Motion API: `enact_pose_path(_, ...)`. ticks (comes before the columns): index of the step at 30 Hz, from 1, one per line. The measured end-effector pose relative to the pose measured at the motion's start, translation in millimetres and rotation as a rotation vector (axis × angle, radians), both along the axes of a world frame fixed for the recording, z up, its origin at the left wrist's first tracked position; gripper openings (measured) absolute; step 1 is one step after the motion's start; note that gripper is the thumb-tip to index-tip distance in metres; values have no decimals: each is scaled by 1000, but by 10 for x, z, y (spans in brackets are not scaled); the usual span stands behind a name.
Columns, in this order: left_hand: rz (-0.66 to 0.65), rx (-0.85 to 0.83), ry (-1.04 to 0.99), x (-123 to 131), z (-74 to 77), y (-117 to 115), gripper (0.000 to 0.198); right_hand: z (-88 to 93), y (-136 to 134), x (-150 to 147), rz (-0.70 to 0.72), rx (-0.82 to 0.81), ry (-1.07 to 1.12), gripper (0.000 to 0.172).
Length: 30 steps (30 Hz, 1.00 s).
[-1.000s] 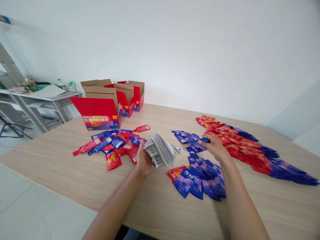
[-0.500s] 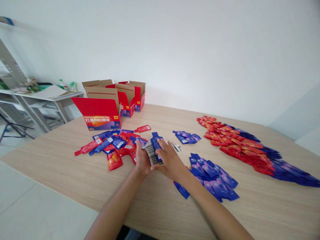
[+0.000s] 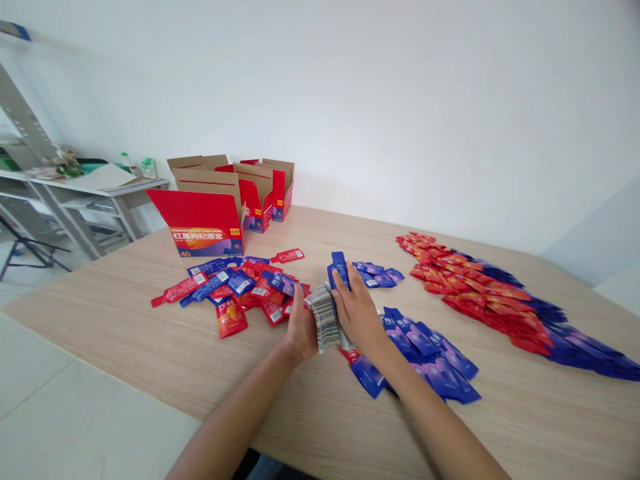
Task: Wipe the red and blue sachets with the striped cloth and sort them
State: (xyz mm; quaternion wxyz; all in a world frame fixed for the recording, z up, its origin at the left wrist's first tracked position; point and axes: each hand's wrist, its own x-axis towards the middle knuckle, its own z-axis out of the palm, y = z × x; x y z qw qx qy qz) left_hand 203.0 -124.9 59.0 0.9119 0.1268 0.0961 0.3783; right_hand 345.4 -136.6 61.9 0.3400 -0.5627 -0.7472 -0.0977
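Observation:
My left hand point(image 3: 301, 327) is closed around a grey-striped cloth point(image 3: 327, 319), held just above the table. My right hand point(image 3: 357, 307) grips a blue sachet point(image 3: 339, 263) with its narrow neck pointing away from me; the fingers cover its lower part. The right hand overlaps the cloth's right side. Left of my hands lies a loose heap of red sachets point(image 3: 231, 318) and blue sachets point(image 3: 240, 283). Under and beside my right forearm, several blue sachets point(image 3: 435, 353) overlap in a pile. A smaller group of blue sachets point(image 3: 385, 277) lies just beyond my right hand.
Open red cartons point(image 3: 205, 241) stand at the table's back left. Long overlapping rows of red sachets point(image 3: 500, 303) and blue sachets point(image 3: 585, 343) spread along the right. A single red sachet point(image 3: 289, 255) lies behind the heap. A white wall point(image 3: 375, 120) borders the table's back.
Both hands have shifted right and moved apart. The blue sachet, earlier lying over the cloth, is now at the cloth's far right in my right hand, and more of the striped cloth shows.

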Motion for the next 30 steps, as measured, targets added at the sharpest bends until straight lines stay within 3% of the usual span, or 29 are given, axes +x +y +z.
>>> enact_pose_path(5, 31, -1, -25, -2, -34, 5, 88, 47, 4, 57, 18, -18, -33, 50)
enact_pose_path(13, 39, -35, -155, -224, 102, 196, 107, 33, -65, -69, 118, -79, -210, 51)
enact_pose_path(15, 63, -15, -167, -267, 99, 230, 109, 20, -84, -112, 124, -76, -225, 58)
enact_pose_path(21, 124, 2, -170, -327, 53, 303, 111, -55, -86, -154, 175, -99, -247, 106)
enact_pose_path(30, 5, 15, -155, -246, 88, 207, 101, 113, -81, 81, 231, -152, -352, 114)
